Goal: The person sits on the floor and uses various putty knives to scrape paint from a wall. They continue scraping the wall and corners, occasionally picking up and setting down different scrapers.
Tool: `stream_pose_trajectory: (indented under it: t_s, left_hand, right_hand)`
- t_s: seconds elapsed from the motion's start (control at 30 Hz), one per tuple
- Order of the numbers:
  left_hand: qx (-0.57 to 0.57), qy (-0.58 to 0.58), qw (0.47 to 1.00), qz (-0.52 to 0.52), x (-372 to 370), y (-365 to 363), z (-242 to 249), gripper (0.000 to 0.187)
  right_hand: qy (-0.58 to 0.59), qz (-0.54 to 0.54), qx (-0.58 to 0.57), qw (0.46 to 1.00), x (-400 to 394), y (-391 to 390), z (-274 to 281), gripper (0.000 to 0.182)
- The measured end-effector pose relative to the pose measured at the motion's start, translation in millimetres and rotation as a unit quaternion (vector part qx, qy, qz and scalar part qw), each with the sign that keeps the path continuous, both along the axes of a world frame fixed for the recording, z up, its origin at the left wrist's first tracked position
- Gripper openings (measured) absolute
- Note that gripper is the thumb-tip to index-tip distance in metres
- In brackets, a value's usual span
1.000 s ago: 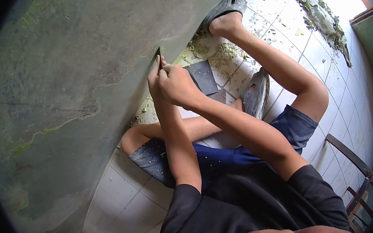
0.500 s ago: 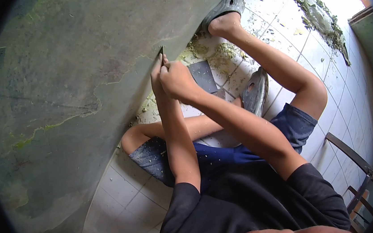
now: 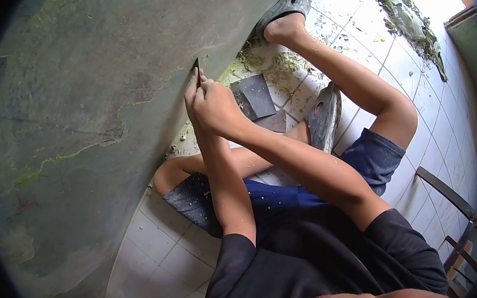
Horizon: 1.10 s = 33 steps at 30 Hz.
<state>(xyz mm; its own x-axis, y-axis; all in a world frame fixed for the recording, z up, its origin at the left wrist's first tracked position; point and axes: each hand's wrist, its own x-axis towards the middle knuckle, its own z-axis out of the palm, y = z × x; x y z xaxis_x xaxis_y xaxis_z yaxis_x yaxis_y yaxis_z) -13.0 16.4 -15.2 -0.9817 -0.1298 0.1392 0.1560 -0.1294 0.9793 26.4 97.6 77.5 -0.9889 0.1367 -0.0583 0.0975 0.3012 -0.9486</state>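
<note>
In the head view a thin dark scraper blade points up from my hands, its tip against the grey-green wall. My left hand is closed around the tool from the wall side. Pressed close beside it, my right hand is also closed on the tool, its fingers near the blade's base. The handle is hidden inside both hands. A pale, ragged edge of peeling paint runs along the wall near the blade.
Dark square sheets and a brownish piece lie on the white tiled floor beside my hands. Paint flakes are scattered along the wall's foot. A debris heap with clear plastic lies farther off. A dark chair stands at right.
Both hands and the scraper have shifted slightly left along the wall. More of the dark sheets and the brownish piece shows beside my right hand.
</note>
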Motion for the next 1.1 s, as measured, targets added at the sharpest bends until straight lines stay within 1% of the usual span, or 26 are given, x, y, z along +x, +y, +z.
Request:
stream_pose_trajectory:
  t_s: [0.03,0.07,0.1,0.13,0.2,0.23,0.27,0.33,0.37,0.4,0.43,0.47,0.5,0.57,0.6,0.67,0.7,0.73,0.8,0.83,0.87,0.93,1.0,1.03,1.07,1.1]
  left_hand:
    - [0.251,-0.219,0.942,0.028,-11.6,-7.8,14.1,0.022]
    - [0.475,-0.412,0.776,0.053,-18.5,-13.1,23.0,0.022]
    - [0.395,-0.21,0.892,-0.062,-4.5,-6.3,5.4,0.022]
    - [0.395,-0.21,0.892,-0.063,-2.9,-3.7,-9.1,0.022]
    - [0.32,-0.203,0.925,-0.009,2.9,5.8,7.3,0.025]
    - [0.352,-0.249,0.901,-0.048,-4.2,-9.4,-11.6,0.046]
    - [0.352,-0.247,0.902,-0.049,-0.8,-6.3,2.3,0.046]
    - [0.142,-0.288,0.947,-0.009,17.3,1.8,49.3,0.039]
    - [0.121,-0.255,0.959,-0.036,25.5,1.3,55.6,0.041]
    - [0.149,-0.223,0.96,-0.076,23.6,-4.5,46.7,0.036]
    - [0.129,-0.216,0.964,-0.082,25.6,-8.6,37.1,0.034]
    - [0.109,-0.206,0.968,-0.089,27.0,-9.1,38.8,0.032]
    - [0.108,-0.203,0.969,-0.086,27.9,-10.1,41.4,0.032]
    - [0.033,-0.196,0.977,-0.074,31.8,-12.2,46.9,0.033]
    - [0.032,-0.196,0.977,-0.071,33.1,-10.0,49.0,0.033]
    - [-0.015,-0.187,0.981,-0.053,37.6,-5.0,50.6,0.036]
    - [-0.021,-0.178,0.982,-0.053,37.7,-4.9,48.0,0.039]
    - [-0.024,-0.177,0.982,-0.054,37.4,-6.2,48.6,0.039]
    - [-0.047,-0.206,0.976,-0.048,41.8,-8.6,53.2,0.044]
    - [-0.049,-0.21,0.975,-0.049,43.2,-8.7,53.8,0.044]
    - [-0.051,-0.2,0.977,-0.058,43.6,-8.9,54.2,0.041]
    - [-0.053,-0.188,0.978,-0.068,45.1,-8.9,53.8,0.038]
    - [-0.088,-0.209,0.972,-0.064,45.7,-11.7,53.0,0.038]
    - [-0.09,-0.214,0.97,-0.065,48.1,-12.7,50.6,0.038]
    - [-0.092,-0.193,0.975,-0.054,47.6,-12.9,50.0,0.038]
    - [-0.092,-0.171,0.98,-0.042,46.7,-13.1,49.7,0.038]
  right_hand:
    - [0.015,0.006,0.002,1.0,5.7,-0.2,2.0,0.036]
    - [0.029,0.014,0.005,0.999,8.4,0.5,4.3,0.036]
    - [0.015,0.046,0.005,0.999,8.5,4.9,4.7,0.037]
    - [0.016,0.046,0.005,0.999,7.3,9.9,4.3,0.037]
    - [-0.038,0.068,-0.002,0.997,0.9,12.8,2.0,0.036]
    - [-0.034,0.062,0.021,0.997,2.4,9.1,-2.4,0.036]
    - [-0.031,0.061,0.021,0.997,6.0,7.5,-7.7,0.036]
    - [0.011,0.042,0.047,0.998,11.4,4.4,-16.1,0.037]
    - [0.017,0.025,0.06,0.998,5.9,7.6,-20.3,0.04]
    - [0.001,0.029,0.049,0.998,-6.8,16.6,-23.6,0.046]
    - [-0.004,0.028,0.051,0.998,-6.3,16.9,-27.7,0.049]
    - [-0.006,0.027,0.053,0.998,-7.7,16.7,-28.5,0.052]
    - [-0.003,0.029,0.052,0.998,-5.3,15.4,-29.1,0.052]
    - [0.016,0.031,0.06,0.998,4.6,11.0,-33.4,0.049]
    - [0.016,0.033,0.058,0.998,0.4,13.0,-36.6,0.049]
    - [-0.022,0.01,0.022,0.999,-7.6,16.8,-41.1,0.05]
    - [-0.015,0.003,0.047,0.999,-2.0,12.6,-42.0,0.05]
    - [-0.013,0.001,0.044,0.999,-0.5,12.1,-42.2,0.05]
    - [0.01,0.028,0.036,0.999,2.0,13.2,-41.8,0.05]
    - [-0.008,0.024,0.003,1.0,1.0,16.9,-42.8,0.051]
    - [-0.011,0.022,0.0,1.0,3.2,14.5,-46.8,0.051]
    - [0.022,0.0,0.049,0.999,9.9,7.1,-53.0,0.052]
    - [0.029,0.014,0.064,0.997,9.3,7.6,-49.8,0.054]
    - [0.001,0.014,0.03,0.999,5.7,10.1,-50.3,0.054]
    - [-0.024,0.014,-0.004,1.0,2.8,11.6,-49.2,0.054]
    - [0.004,-0.004,-0.012,1.0,6.2,6.0,-52.1,0.054]
